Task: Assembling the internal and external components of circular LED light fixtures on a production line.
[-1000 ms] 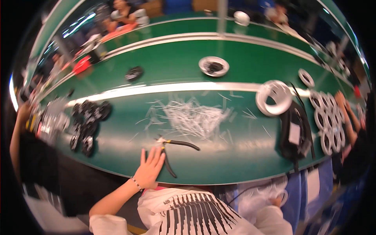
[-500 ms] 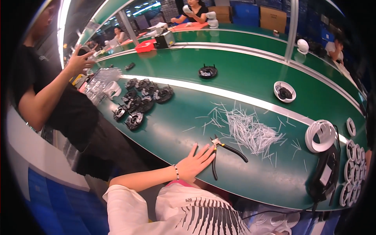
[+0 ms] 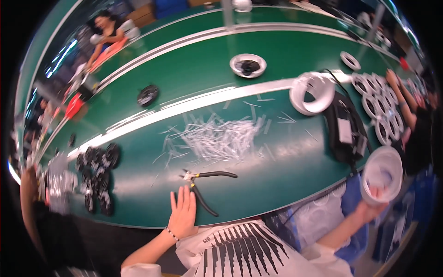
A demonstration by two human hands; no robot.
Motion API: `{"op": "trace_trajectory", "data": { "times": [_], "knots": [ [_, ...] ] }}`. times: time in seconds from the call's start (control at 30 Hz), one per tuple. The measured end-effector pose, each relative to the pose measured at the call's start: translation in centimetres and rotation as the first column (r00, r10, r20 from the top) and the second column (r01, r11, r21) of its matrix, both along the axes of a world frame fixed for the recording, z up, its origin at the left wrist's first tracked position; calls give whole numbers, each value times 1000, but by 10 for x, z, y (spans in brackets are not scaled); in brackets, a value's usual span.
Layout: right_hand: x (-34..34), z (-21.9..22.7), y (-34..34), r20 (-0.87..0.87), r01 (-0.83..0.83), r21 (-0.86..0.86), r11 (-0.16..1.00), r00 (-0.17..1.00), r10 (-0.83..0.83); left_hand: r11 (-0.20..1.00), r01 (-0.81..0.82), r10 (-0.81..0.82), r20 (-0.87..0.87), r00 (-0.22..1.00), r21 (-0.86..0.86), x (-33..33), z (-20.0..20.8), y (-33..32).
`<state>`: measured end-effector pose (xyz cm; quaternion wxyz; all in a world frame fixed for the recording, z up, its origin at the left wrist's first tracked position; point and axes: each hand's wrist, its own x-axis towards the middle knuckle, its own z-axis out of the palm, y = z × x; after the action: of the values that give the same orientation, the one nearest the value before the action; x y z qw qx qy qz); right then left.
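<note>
Green bench (image 3: 277,171). Left hand (image 3: 183,217) flat, fingers extended, just near side of cutters (image 3: 195,175); right hand (image 3: 369,211) holds 1 white cup (image 3: 382,173), well right of cutters. Beyond cutters: strips (image 3: 220,138), metal rail (image 3: 263,87), person (image 3: 110,32).

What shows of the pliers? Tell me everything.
The pliers have metallic jaws, spread open, and two black, rubbery-looking handles with yellow at the joint end. They lie splayed on the green table, jaws leftward, between the white strips and the near edge. The left hand lies beside the nearer handle; contact is unclear.
</note>
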<state>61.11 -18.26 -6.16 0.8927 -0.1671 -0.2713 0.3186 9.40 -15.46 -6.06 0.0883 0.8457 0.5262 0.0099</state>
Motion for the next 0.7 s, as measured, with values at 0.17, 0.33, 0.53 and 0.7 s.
{"op": "trace_trajectory", "data": {
  "times": [0.17,0.33,0.53,0.7],
  "knots": [
    [-119,30,128,-305,-649,195,735,672,675,998,-28,27,23,999,51,-8,-6,-10],
    [-114,-7,166,-516,-542,64,838,701,492,998,44,-48,75,996,52,0,-12,3],
    [-127,-10,195,-396,-472,-167,866,836,379,999,-20,18,38,999,46,-15,-2,-11],
    [-115,27,139,-562,-428,-495,756,821,97,998,60,-61,-27,998,-14,-6,6,2]
  ]
}}
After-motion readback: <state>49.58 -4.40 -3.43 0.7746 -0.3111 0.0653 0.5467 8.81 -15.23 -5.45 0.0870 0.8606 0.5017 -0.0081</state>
